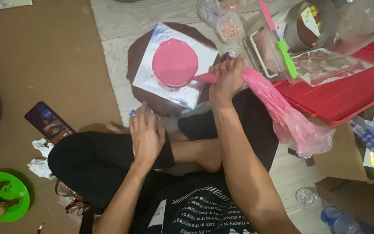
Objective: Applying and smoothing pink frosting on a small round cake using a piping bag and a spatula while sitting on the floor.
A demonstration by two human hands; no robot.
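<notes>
Floor (109,26), pale boards at top centre, brown mat on the left: we sit cross-legged at lower centre.

Red tray (347,93), right of frame, carrying clear tubs and a green-handled spatula (287,58).

Round dark turntable (141,89), upper centre, under a square silver board (187,93).

Pink disc (175,62), on the board: we judge it nearly filled, smooth and round, with the lower right rim where the tip meets it left to finish.

Pink piping bag (278,106), running from the disc's edge to the right; its tail hangs slack and near empty.

Right hand (227,80), fingers pressed together around the bag's neck.

Left hand (146,136), fingers loosely spread over a clear bottle (163,121) at the turntable's near edge.

Phone (48,122) and green plate (3,197), left.

Open room: the mat at left is free; the right is crowded.
</notes>
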